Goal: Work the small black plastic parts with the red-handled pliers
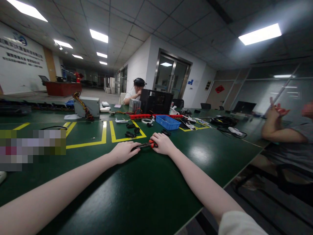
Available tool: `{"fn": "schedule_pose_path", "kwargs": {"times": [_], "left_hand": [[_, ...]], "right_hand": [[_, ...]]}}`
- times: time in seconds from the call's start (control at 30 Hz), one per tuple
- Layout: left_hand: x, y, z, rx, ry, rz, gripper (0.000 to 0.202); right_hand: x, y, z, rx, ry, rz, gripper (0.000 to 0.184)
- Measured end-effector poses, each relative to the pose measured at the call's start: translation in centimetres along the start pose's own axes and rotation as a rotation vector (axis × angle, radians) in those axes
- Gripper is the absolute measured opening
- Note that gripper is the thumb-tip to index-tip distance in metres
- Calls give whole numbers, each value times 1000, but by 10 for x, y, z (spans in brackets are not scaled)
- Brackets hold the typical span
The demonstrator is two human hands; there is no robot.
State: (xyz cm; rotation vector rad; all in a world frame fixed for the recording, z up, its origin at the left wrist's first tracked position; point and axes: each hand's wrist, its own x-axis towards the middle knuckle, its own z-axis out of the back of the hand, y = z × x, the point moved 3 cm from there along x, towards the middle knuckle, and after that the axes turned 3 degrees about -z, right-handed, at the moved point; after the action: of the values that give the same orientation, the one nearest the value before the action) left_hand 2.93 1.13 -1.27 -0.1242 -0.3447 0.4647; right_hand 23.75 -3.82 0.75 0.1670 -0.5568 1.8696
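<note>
Both my arms reach forward over a dark green table [151, 195]. My right hand [162, 143] is closed around the red handles of a pair of pliers [146, 145] lying low over the table. My left hand [124, 151] is curled at the dark jaw end of the same pliers, fingers pinched there; what it pinches is too small to make out. Just beyond the hands, several small black parts [130, 133] lie inside a yellow-taped square [114, 138].
A blue bin [168, 122], a red tray [140, 116], a black computer case [156, 101] and a grey power supply with wires [86, 107] stand farther back. One person sits behind the case; another sits at the right edge [286, 130]. The table edge runs diagonally at right.
</note>
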Motion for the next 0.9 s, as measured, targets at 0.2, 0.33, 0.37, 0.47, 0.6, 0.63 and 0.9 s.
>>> {"fn": "schedule_pose_path", "kwargs": {"times": [0.2,0.33,0.37,0.47,0.6,0.63,0.9], "left_hand": [[0,0,1,-4,0,4,48],[0,-2,2,-8,-2,1,47],[0,-2,2,-11,-2,1,47],[0,-3,4,-18,-1,5,46],[0,-4,4,-11,-6,9,46],[0,-4,4,-9,-5,8,47],[0,-3,4,5,-4,4,46]], "right_hand": [[0,0,0,11,8,0,27],[1,0,1,17,11,-1,26],[1,0,1,19,13,-3,26],[1,0,1,27,19,-6,26],[2,0,1,36,21,-5,26],[2,-1,1,39,20,-5,25],[2,-2,0,49,23,-6,23]]}}
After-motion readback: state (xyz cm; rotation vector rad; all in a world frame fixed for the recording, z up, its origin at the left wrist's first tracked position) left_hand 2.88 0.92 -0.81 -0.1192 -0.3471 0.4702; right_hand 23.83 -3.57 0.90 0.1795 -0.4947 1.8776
